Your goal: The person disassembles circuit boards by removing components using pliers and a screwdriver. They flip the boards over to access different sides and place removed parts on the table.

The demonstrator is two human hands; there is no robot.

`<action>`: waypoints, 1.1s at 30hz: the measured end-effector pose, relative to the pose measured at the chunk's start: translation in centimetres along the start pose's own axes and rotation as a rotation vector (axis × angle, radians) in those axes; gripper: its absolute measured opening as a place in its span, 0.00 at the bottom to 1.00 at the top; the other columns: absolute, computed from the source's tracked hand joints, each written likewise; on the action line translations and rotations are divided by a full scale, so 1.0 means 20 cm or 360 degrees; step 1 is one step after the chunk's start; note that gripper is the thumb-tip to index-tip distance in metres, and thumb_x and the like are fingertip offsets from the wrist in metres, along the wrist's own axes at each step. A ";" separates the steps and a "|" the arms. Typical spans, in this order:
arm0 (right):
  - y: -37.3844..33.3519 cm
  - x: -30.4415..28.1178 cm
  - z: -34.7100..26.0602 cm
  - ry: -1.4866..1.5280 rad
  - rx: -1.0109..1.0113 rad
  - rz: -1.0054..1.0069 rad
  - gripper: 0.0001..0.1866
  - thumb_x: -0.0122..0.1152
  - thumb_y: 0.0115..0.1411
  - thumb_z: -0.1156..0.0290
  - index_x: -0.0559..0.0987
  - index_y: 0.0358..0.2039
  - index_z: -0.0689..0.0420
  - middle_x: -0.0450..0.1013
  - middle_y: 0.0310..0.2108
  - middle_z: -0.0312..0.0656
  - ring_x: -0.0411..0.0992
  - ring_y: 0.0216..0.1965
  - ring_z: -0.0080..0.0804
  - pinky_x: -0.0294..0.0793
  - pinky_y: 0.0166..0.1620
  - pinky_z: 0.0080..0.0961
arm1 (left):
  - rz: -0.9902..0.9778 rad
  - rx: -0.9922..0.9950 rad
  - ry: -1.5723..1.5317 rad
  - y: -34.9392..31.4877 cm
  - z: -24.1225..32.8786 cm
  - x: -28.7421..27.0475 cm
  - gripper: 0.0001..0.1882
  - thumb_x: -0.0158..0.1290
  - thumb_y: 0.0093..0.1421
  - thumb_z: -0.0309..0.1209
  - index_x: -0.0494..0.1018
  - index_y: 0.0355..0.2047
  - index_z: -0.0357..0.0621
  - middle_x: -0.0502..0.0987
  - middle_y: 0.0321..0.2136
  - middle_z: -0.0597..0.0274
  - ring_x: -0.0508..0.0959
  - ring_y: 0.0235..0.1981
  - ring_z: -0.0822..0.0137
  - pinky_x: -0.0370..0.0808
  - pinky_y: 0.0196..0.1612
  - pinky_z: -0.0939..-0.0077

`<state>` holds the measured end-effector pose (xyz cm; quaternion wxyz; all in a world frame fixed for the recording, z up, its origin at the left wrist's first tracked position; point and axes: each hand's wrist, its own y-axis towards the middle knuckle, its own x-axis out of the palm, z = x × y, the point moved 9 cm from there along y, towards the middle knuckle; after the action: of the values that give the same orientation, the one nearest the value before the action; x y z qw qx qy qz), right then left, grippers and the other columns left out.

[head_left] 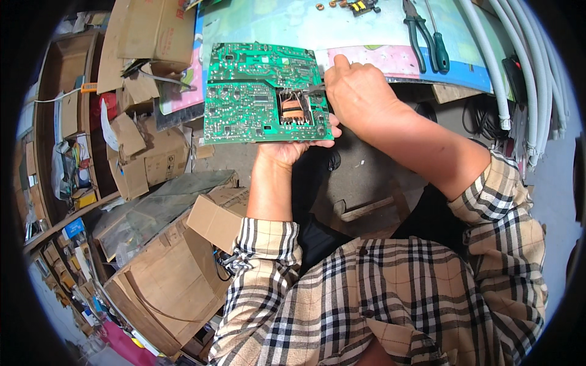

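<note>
A green circuit board, solder side up, is tilted over the near edge of the table. My left hand supports it from beneath, with fingertips curling round its lower right corner. In a rectangular opening at the board's right side sits a copper-wound coil with a dark band. My right hand is closed just beyond the board's right edge. A thin dark metal tip reaches from it toward the top of the opening; the rest of that tool is hidden by my fingers.
Pliers and a green-handled screwdriver lie on the table at right, with small copper-wound parts farther back. Grey corrugated hoses stand right. Cardboard boxes and shelves fill the left; a wooden stool is below.
</note>
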<state>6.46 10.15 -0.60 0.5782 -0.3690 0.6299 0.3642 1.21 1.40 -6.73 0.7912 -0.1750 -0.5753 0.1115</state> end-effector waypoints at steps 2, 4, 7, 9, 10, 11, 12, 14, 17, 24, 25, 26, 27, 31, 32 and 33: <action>-0.01 -0.02 0.00 0.0068 -0.0087 0.0041 0.14 0.62 0.48 0.66 0.78 0.32 0.61 0.73 0.32 0.44 0.75 0.34 0.33 0.77 0.31 0.26 | -0.0002 -0.0020 -0.0035 0.00 0.00 -0.01 0.44 0.39 0.60 0.61 0.60 0.55 0.25 0.71 0.41 0.21 0.74 0.40 0.22 0.77 0.35 0.33; -0.02 -0.05 0.00 0.0124 -0.0144 -0.0003 0.13 0.62 0.47 0.68 0.76 0.32 0.62 0.72 0.32 0.47 0.77 0.30 0.35 0.77 0.31 0.27 | 0.0002 -0.0036 -0.0026 0.02 -0.01 -0.02 0.44 0.39 0.60 0.61 0.61 0.55 0.25 0.71 0.41 0.20 0.74 0.40 0.22 0.78 0.35 0.33; -0.02 -0.04 -0.02 0.0179 -0.0188 -0.0151 0.14 0.63 0.46 0.67 0.76 0.32 0.62 0.73 0.32 0.47 0.77 0.29 0.36 0.78 0.31 0.28 | -0.0002 -0.0056 -0.0021 0.02 -0.01 -0.02 0.44 0.39 0.60 0.61 0.61 0.55 0.26 0.71 0.41 0.20 0.74 0.40 0.22 0.78 0.35 0.33; -0.02 -0.04 -0.02 0.0197 -0.0190 -0.0191 0.15 0.64 0.45 0.67 0.76 0.33 0.62 0.73 0.32 0.47 0.77 0.29 0.36 0.78 0.31 0.29 | -0.0003 -0.0060 -0.0001 0.02 -0.02 -0.01 0.44 0.39 0.60 0.62 0.61 0.55 0.26 0.71 0.41 0.20 0.74 0.40 0.23 0.78 0.34 0.33; -0.02 -0.03 -0.01 0.0208 -0.0172 -0.0217 0.15 0.64 0.46 0.67 0.77 0.33 0.62 0.74 0.32 0.44 0.76 0.33 0.35 0.78 0.32 0.28 | -0.0001 -0.0058 0.0019 0.02 -0.01 -0.01 0.44 0.38 0.60 0.62 0.61 0.55 0.26 0.71 0.41 0.21 0.74 0.39 0.23 0.78 0.34 0.33; -0.01 -0.02 -0.01 0.0216 -0.0160 -0.0241 0.15 0.65 0.46 0.66 0.79 0.33 0.61 0.75 0.33 0.41 0.75 0.38 0.33 0.78 0.32 0.27 | 0.0001 -0.0050 0.0038 0.01 -0.01 -0.01 0.44 0.38 0.60 0.62 0.62 0.55 0.26 0.71 0.41 0.21 0.74 0.39 0.23 0.78 0.34 0.33; -0.02 -0.02 0.01 0.0222 -0.0137 -0.0265 0.15 0.66 0.47 0.65 0.80 0.34 0.61 0.76 0.33 0.39 0.74 0.42 0.31 0.78 0.33 0.26 | 0.0009 -0.0059 0.0055 0.02 -0.01 -0.01 0.44 0.38 0.60 0.62 0.62 0.55 0.26 0.71 0.41 0.21 0.74 0.39 0.23 0.78 0.34 0.33; -0.02 -0.05 0.02 0.0284 -0.0117 -0.0176 0.17 0.67 0.45 0.65 0.79 0.34 0.61 0.76 0.33 0.41 0.75 0.40 0.32 0.78 0.33 0.27 | 0.0024 -0.0075 0.0087 0.03 -0.02 -0.03 0.44 0.37 0.60 0.62 0.62 0.55 0.27 0.71 0.40 0.20 0.75 0.39 0.23 0.78 0.34 0.34; -0.02 -0.05 0.02 0.0376 -0.0116 -0.0121 0.18 0.68 0.44 0.65 0.78 0.34 0.62 0.76 0.32 0.45 0.77 0.36 0.35 0.78 0.34 0.29 | -0.0058 -0.0044 -0.0011 0.02 -0.02 0.02 0.43 0.37 0.60 0.62 0.61 0.55 0.27 0.71 0.41 0.20 0.74 0.39 0.23 0.78 0.34 0.34; -0.03 -0.06 0.03 0.0505 -0.0112 -0.0112 0.19 0.69 0.43 0.65 0.77 0.33 0.63 0.76 0.29 0.48 0.78 0.33 0.40 0.77 0.35 0.32 | -0.0115 -0.0146 -0.0048 0.01 -0.04 0.02 0.43 0.39 0.60 0.61 0.61 0.56 0.28 0.70 0.41 0.19 0.73 0.41 0.22 0.77 0.36 0.32; -0.03 -0.07 0.03 0.0506 -0.0119 -0.0097 0.19 0.69 0.43 0.65 0.77 0.33 0.63 0.76 0.29 0.48 0.78 0.33 0.40 0.77 0.35 0.32 | -0.0133 -0.0161 -0.0060 0.01 -0.04 0.02 0.43 0.39 0.60 0.61 0.61 0.56 0.28 0.70 0.41 0.19 0.73 0.41 0.22 0.77 0.36 0.31; -0.03 -0.07 0.03 0.0508 -0.0127 -0.0081 0.19 0.69 0.43 0.65 0.77 0.33 0.63 0.76 0.28 0.49 0.78 0.33 0.40 0.77 0.34 0.33 | -0.0149 -0.0174 -0.0071 0.02 -0.04 0.03 0.43 0.39 0.60 0.61 0.61 0.56 0.28 0.70 0.41 0.19 0.73 0.41 0.22 0.76 0.37 0.31; -0.03 -0.07 0.03 0.0511 -0.0137 -0.0063 0.19 0.69 0.43 0.64 0.77 0.33 0.63 0.76 0.28 0.49 0.78 0.32 0.41 0.77 0.34 0.33 | -0.0160 -0.0172 -0.0075 0.02 -0.04 0.04 0.43 0.40 0.60 0.61 0.61 0.56 0.28 0.70 0.41 0.19 0.73 0.41 0.22 0.77 0.37 0.31; -0.02 -0.07 0.03 0.0586 -0.0139 0.0048 0.13 0.62 0.49 0.67 0.77 0.32 0.62 0.75 0.29 0.50 0.77 0.30 0.44 0.77 0.32 0.36 | -0.0165 -0.0158 -0.0064 0.01 -0.04 0.06 0.45 0.40 0.59 0.62 0.61 0.55 0.24 0.70 0.41 0.18 0.73 0.40 0.22 0.77 0.36 0.33; -0.02 -0.07 0.04 0.0598 -0.0144 0.0055 0.11 0.59 0.52 0.67 0.76 0.32 0.62 0.74 0.30 0.51 0.76 0.29 0.47 0.76 0.31 0.39 | -0.0157 -0.0153 -0.0055 0.01 -0.04 0.05 0.45 0.40 0.59 0.62 0.61 0.54 0.23 0.70 0.41 0.18 0.74 0.40 0.22 0.78 0.35 0.33; -0.02 -0.07 0.04 0.0610 -0.0149 0.0063 0.10 0.56 0.56 0.67 0.75 0.32 0.62 0.73 0.31 0.52 0.76 0.28 0.50 0.76 0.30 0.41 | -0.0139 -0.0151 -0.0067 0.01 -0.03 0.04 0.46 0.40 0.59 0.61 0.59 0.56 0.24 0.68 0.41 0.16 0.73 0.40 0.21 0.77 0.35 0.32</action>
<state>7.28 10.66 0.75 0.4228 -0.4455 0.7180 0.3275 2.12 1.77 -6.31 0.7738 -0.1846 -0.6036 0.0532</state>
